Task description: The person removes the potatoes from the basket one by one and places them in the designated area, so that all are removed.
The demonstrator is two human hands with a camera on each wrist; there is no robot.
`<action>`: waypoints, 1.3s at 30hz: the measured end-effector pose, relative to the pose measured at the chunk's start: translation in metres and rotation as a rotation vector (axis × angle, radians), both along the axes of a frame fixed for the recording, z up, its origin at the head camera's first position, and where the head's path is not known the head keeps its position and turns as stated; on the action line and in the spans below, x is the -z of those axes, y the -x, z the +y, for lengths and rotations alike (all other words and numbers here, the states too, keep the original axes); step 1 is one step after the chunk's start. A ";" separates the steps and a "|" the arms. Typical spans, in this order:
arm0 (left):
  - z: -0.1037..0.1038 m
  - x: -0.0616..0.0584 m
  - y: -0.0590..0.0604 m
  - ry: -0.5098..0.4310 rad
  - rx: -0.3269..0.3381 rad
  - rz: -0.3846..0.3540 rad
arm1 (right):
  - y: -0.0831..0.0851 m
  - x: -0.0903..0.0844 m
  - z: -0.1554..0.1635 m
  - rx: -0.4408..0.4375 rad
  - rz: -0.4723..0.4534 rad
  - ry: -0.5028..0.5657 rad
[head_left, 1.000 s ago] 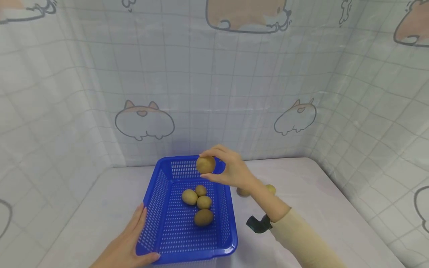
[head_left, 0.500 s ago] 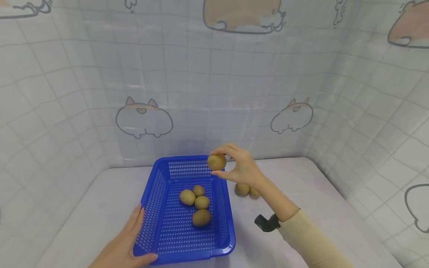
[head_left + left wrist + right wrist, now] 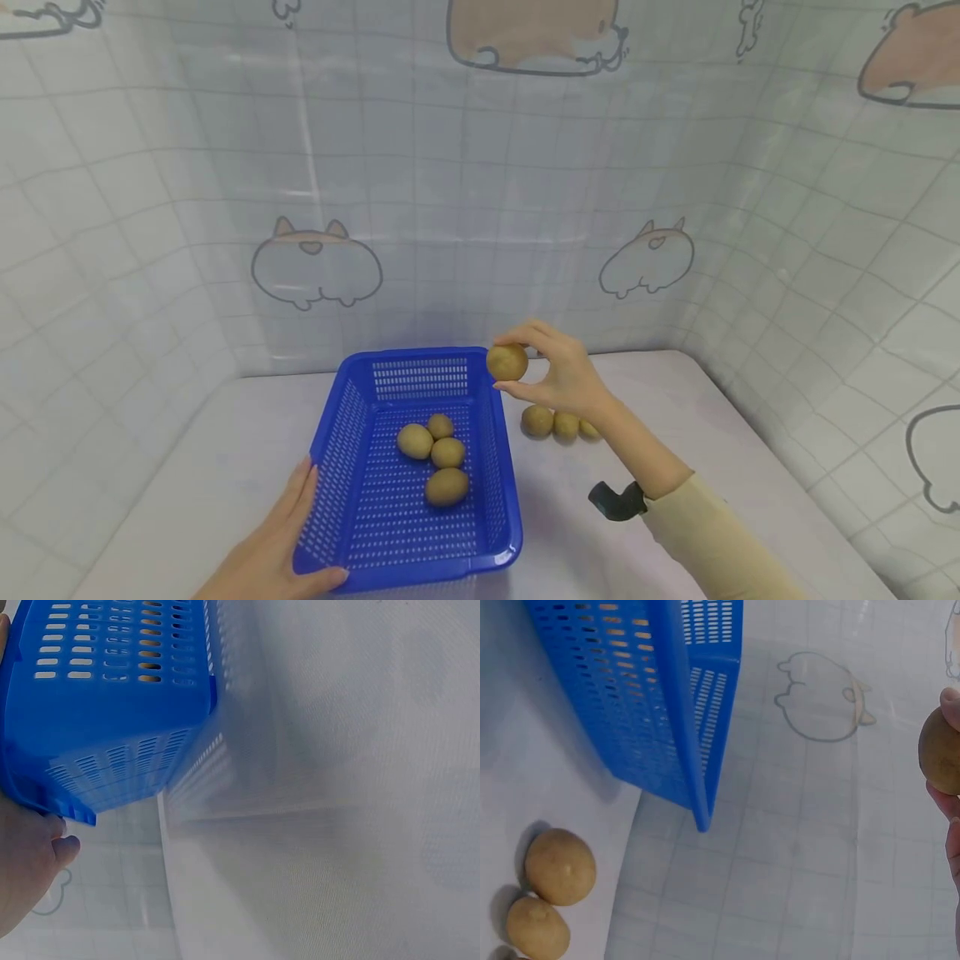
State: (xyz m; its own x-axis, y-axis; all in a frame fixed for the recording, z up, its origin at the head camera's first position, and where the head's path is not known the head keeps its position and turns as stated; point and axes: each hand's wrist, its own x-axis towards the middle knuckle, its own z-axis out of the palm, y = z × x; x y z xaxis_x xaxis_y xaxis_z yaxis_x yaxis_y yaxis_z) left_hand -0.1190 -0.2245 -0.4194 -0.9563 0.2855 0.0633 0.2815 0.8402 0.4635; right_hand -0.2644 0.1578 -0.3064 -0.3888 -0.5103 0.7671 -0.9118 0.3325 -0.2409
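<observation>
1. We note the right hand (image 3: 558, 375) raised above the counter (image 3: 675, 433), thumb and fingertips pinching a small round brown potato (image 3: 507, 362); the remaining fingers curl loosely around it.
2. The held potato hangs over the far right corner of the blue perforated plastic basket (image 3: 341, 433), just at its right rim. The basket interior lies to the left of this hand and lower; that is the relation that matters here.
3. The potato is nearly round, so we read no clear long axis. In the right wrist view it shows at the frame edge (image 3: 941, 750), with the basket's corner off to the left.
4. Right forearm comes in from lower right, cream sleeve (image 3: 712, 542), wrist bent so the palm faces left toward the basket.
5. The left hand (image 3: 273, 550) rests on the basket's near left corner, fingers straight along the left wall, thumb on the front rim. The left wrist view shows the fingertips touching the rim (image 3: 60, 832). It steadies rather than clasps.
6. Four potatoes lie in the basket (image 3: 438, 454), clustered mid-floor, touching one another.
7. Three loose potatoes (image 3: 558, 423) sit in a row on the counter, just right of the basket and below the right hand.
</observation>
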 end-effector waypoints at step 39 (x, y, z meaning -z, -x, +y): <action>-0.002 0.000 0.001 0.006 0.008 -0.035 | -0.011 0.028 0.069 0.174 -0.005 -0.033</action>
